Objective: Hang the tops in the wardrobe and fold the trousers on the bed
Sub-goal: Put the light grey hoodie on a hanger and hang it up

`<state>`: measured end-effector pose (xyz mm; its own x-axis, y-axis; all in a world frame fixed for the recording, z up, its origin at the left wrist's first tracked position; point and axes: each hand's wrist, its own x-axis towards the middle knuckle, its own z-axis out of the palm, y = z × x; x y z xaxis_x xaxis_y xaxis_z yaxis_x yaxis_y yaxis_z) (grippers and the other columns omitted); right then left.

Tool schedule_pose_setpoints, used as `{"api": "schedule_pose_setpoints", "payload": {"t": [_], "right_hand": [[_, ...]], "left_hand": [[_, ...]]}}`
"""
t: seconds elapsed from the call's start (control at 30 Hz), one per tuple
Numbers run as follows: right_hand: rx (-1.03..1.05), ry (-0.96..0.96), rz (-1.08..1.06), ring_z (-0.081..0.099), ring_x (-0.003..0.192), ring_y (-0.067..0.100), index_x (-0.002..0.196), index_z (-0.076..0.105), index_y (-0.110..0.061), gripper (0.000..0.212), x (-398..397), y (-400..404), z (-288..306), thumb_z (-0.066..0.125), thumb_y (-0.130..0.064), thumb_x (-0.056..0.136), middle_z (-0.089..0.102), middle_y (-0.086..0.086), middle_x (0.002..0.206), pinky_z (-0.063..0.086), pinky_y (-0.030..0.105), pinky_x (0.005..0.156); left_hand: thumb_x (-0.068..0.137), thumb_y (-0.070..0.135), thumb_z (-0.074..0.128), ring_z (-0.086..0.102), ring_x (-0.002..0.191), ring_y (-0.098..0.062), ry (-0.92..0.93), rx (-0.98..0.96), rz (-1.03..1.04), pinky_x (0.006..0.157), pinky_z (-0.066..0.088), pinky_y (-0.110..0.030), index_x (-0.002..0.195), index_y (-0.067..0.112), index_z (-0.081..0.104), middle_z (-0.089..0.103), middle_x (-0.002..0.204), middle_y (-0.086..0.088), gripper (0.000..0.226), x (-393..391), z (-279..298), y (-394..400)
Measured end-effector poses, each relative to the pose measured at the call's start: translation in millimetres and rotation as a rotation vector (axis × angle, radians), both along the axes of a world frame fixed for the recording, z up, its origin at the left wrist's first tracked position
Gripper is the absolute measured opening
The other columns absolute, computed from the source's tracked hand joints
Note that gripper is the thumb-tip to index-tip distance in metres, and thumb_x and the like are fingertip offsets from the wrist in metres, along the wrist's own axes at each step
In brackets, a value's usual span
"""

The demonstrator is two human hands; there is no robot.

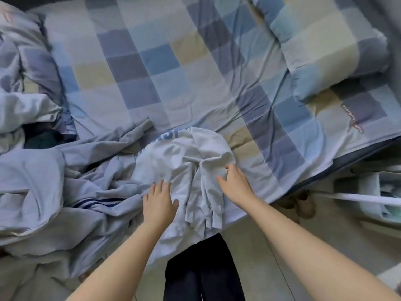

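Note:
A crumpled white top (pixel 184 157) with blue lettering lies at the near edge of the bed (pixel 165 68), partly hanging over it. My left hand (pixel 159 203) rests flat on its lower left part, fingers spread. My right hand (pixel 235 183) lies on its right side, fingers apart and pressing the cloth. To the left spreads a pale blue garment (pixel 91 198) with dark blue stripes, bunched up. A dark garment (pixel 43 137) peeks out at the far left under the bedding.
The bed has a blue, grey and beige checked cover. A matching pillow (pixel 329 46) lies at the back right. A rumpled duvet (pixel 23 79) fills the left. On the floor at right stand a white basket (pixel 373 192) and shoes (pixel 303 205).

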<state>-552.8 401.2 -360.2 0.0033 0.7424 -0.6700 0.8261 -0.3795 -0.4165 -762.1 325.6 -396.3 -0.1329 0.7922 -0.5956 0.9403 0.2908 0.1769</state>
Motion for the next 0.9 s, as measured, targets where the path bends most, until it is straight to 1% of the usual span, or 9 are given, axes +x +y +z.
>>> {"api": "schedule_pose_setpoints", "payload": {"t": [0.13,0.27,0.37,0.5,0.57,0.63,0.7,0.8,0.9], "right_hand": [[0.025,-0.097,0.015,0.037,0.129,0.039,0.139,0.030,-0.001,0.062,-11,48,-76,0.056,-0.034,0.093,0.034,0.023,0.141,0.033,0.039,0.103],[0.071,-0.193,0.075,0.032,0.130,0.043,0.146,0.014,-0.005,0.083,-20,90,-131,0.061,-0.040,0.088,0.023,0.023,0.147,0.031,0.043,0.105],[0.008,-0.211,0.186,0.031,0.133,0.041,0.151,0.001,-0.013,0.090,-26,113,-159,0.063,-0.026,0.087,0.018,0.020,0.151,0.032,0.044,0.105],[0.147,-0.111,0.233,0.048,0.119,0.035,0.140,0.035,-0.016,0.059,-33,109,-159,0.043,0.003,0.085,0.049,0.017,0.131,0.041,0.037,0.092],[0.372,-0.049,0.342,0.051,0.111,0.032,0.130,0.047,-0.018,0.056,-41,82,-146,0.040,0.006,0.081,0.053,0.011,0.122,0.043,0.042,0.086],[0.668,0.019,0.601,0.057,0.091,0.027,0.113,0.059,-0.019,0.046,-41,42,-134,0.043,0.000,0.075,0.058,0.004,0.102,0.038,0.040,0.074],[0.847,0.120,0.905,0.054,0.078,0.021,0.097,0.062,-0.022,0.032,-24,4,-127,0.050,-0.002,0.075,0.055,-0.002,0.088,0.033,0.038,0.074],[0.900,0.130,1.108,0.051,0.075,0.018,0.088,0.062,-0.023,0.022,19,-23,-133,0.054,-0.004,0.081,0.054,-0.005,0.083,0.038,0.038,0.076],[0.770,0.038,1.199,0.051,0.071,0.019,0.085,0.059,-0.021,0.021,61,-16,-150,0.052,-0.004,0.074,0.054,-0.003,0.080,0.038,0.036,0.071]], "left_hand": [[0.095,0.045,0.054,0.018,0.146,-0.030,-0.004,-0.042,0.181,0.116,0.024,-0.048,0.151,0.019,0.023,0.011,0.163,-0.005,0.069,-5,-61,25],[0.083,0.045,0.072,0.015,0.147,-0.035,-0.042,0.014,0.362,0.117,0.021,-0.051,0.156,0.025,0.006,-0.002,0.165,-0.005,0.100,-13,-101,64],[0.077,0.051,0.075,0.008,0.149,-0.032,-0.069,0.077,0.417,0.116,0.016,-0.054,0.155,0.033,0.002,-0.006,0.165,0.000,0.108,-27,-121,99],[0.083,0.053,0.068,0.003,0.150,-0.030,-0.025,0.108,0.349,0.117,0.011,-0.055,0.155,0.034,0.003,-0.005,0.165,0.002,0.099,-44,-135,133],[0.088,0.044,0.067,0.003,0.150,-0.030,0.002,0.101,0.305,0.118,0.012,-0.056,0.155,0.035,0.001,-0.002,0.165,0.001,0.095,-49,-137,138],[0.089,0.029,0.068,0.006,0.150,-0.030,0.017,0.102,0.282,0.117,0.014,-0.056,0.155,0.037,-0.003,0.005,0.165,0.001,0.097,-52,-139,140],[0.087,0.020,0.067,0.009,0.150,-0.028,0.015,0.128,0.299,0.116,0.014,-0.055,0.153,0.040,-0.007,0.017,0.162,0.002,0.101,-53,-142,144],[0.082,0.017,0.064,0.028,0.142,-0.025,-0.004,0.160,0.272,0.114,0.011,-0.057,0.153,0.042,-0.002,0.048,0.141,-0.001,0.100,-54,-147,150],[0.091,0.018,0.054,0.042,0.126,-0.025,0.106,0.076,0.032,0.112,0.013,-0.057,0.148,0.041,0.031,0.060,0.122,0.000,0.066,-60,-151,150]]}}
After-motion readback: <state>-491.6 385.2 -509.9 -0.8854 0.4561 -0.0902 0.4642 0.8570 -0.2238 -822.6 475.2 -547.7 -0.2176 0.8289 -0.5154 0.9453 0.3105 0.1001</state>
